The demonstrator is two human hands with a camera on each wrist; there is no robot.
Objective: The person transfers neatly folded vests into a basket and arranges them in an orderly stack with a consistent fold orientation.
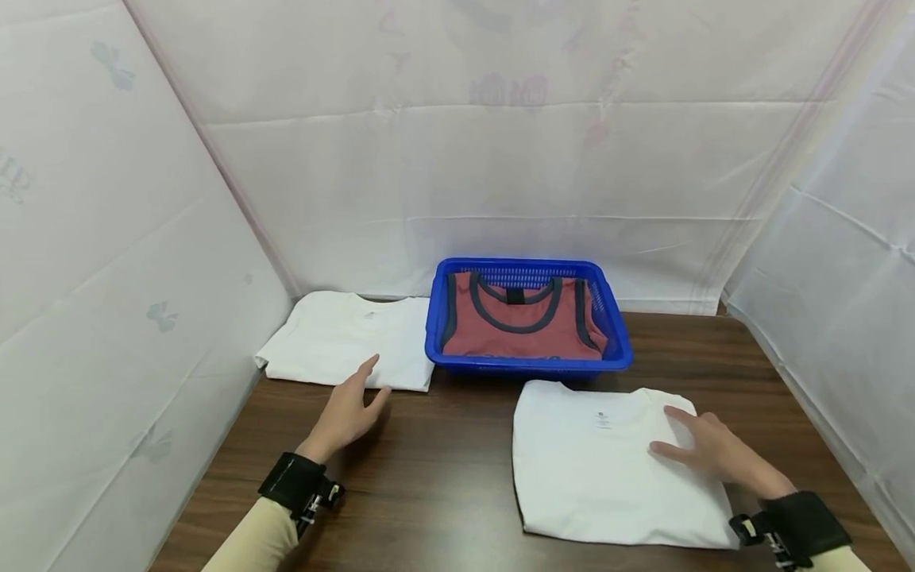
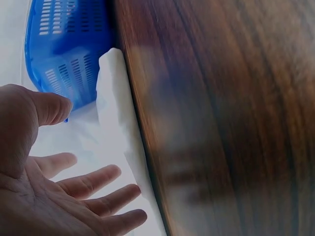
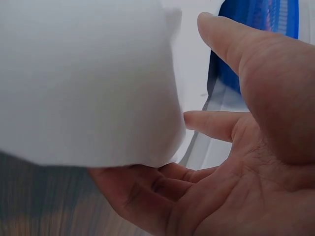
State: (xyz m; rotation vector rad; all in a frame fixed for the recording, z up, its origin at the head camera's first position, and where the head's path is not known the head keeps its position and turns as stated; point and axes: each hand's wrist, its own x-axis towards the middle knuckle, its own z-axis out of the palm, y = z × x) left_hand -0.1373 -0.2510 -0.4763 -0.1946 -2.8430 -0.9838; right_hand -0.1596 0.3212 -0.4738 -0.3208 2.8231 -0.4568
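Observation:
A folded white T-shirt (image 1: 608, 469) lies flat at the front right, with small dark print inside its neckline. My right hand (image 1: 704, 449) is at its right side, thumb and index finger apart over the cloth. The right wrist view shows several fingers of that hand (image 3: 211, 182) at the white shirt's edge (image 3: 123, 98), partly hidden by it; the thumb stands away. A second folded white T-shirt (image 1: 343, 334) lies at the back left. My left hand (image 1: 346, 417), fingers spread and holding nothing, is just in front of it.
At the back centre stands a blue plastic basket (image 1: 529, 367) with slotted walls. Inside lies a folded red shirt (image 1: 493, 330) with dark grey trim. White sheets (image 1: 500, 175) hang behind and on both sides of the brown wooden table (image 1: 429, 492).

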